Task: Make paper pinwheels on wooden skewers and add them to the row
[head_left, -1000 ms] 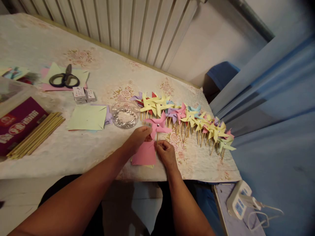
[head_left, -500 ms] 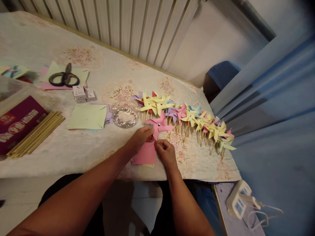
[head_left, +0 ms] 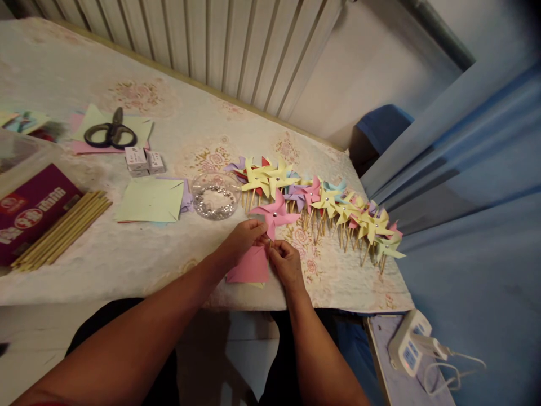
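Pale floral cloth covers the table (head_left: 169, 270), with one white ribbed panel (head_left: 211, 51) behind it and a blue curtain (head_left: 473, 225) on the right. One pink pinwheel (head_left: 275, 214) is over the table, four-bladed, with a small silvery centre. The left hand (head_left: 247, 234) pinches it near a lower blade; the right hand (head_left: 286, 259) closes thumb and finger on its thin stick. One pink sheet (head_left: 249, 268) lies below, a yellowish edge beneath it.

More than ten finished pinwheels (head_left: 327, 199), overlapping too much for an exact count, line the right side in yellow, pink, purple, blue, red and green. To the left are one round clear dish (head_left: 214, 196) of small silvery pieces, one pair of scissors (head_left: 112, 134) on a paper stack, another paper stack (head_left: 150, 201), at least two small white boxes (head_left: 136, 159) and one bundle of sticks (head_left: 63, 231). One purple box (head_left: 36, 208) bears large white characters, too blurred to read; the small boxes' print is illegible too.
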`<state>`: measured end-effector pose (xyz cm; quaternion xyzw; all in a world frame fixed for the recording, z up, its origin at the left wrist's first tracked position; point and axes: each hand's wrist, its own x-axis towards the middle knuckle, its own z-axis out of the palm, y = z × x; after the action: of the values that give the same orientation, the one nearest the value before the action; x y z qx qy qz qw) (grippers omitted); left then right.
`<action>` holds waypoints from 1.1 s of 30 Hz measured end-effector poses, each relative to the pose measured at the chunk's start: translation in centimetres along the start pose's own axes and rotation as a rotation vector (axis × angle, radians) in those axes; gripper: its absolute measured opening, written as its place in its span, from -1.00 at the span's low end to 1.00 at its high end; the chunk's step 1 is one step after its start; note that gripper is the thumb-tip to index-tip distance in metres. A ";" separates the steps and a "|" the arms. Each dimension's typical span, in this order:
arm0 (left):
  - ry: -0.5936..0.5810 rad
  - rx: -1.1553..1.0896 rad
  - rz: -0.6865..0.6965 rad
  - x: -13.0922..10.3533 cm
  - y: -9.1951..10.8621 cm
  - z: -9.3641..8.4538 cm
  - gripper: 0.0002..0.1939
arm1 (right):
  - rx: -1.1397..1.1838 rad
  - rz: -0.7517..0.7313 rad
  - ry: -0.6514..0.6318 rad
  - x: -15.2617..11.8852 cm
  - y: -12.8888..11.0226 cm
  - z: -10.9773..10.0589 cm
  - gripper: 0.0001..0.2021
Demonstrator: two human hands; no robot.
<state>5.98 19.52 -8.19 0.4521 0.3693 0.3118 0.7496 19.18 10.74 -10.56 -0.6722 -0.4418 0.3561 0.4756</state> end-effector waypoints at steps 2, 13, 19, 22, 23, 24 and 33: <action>-0.003 -0.007 -0.004 0.0 0.0 0.0 -0.74 | 0.011 -0.001 -0.001 0.1 0.0 0.0 -0.76; -0.033 0.042 0.039 0.4 -0.7 -0.7 -0.71 | 0.041 -0.010 0.004 0.2 0.0 0.0 -0.76; -0.055 0.173 0.041 -0.1 -0.6 -0.2 -0.72 | 0.068 -0.002 0.005 0.3 0.1 0.1 -0.80; -0.067 0.222 0.054 -0.2 -0.6 0.0 -0.75 | 0.089 0.008 0.003 0.3 0.1 0.1 -0.81; -0.069 0.236 0.055 -0.3 -0.6 0.0 -0.77 | 0.095 0.008 -0.001 0.3 0.1 0.1 -0.81; -0.073 0.250 0.056 -0.2 -0.7 0.1 -0.78 | 0.100 0.007 -0.005 0.2 0.0 0.1 -0.82; -0.081 0.331 0.074 0.0 -1.7 0.2 -0.85 | 0.085 -0.002 -0.014 0.1 -0.2 0.1 -0.85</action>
<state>6.41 18.80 -9.65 0.5948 0.3681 0.2557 0.6674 19.12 10.86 -10.42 -0.6485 -0.4301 0.3788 0.5009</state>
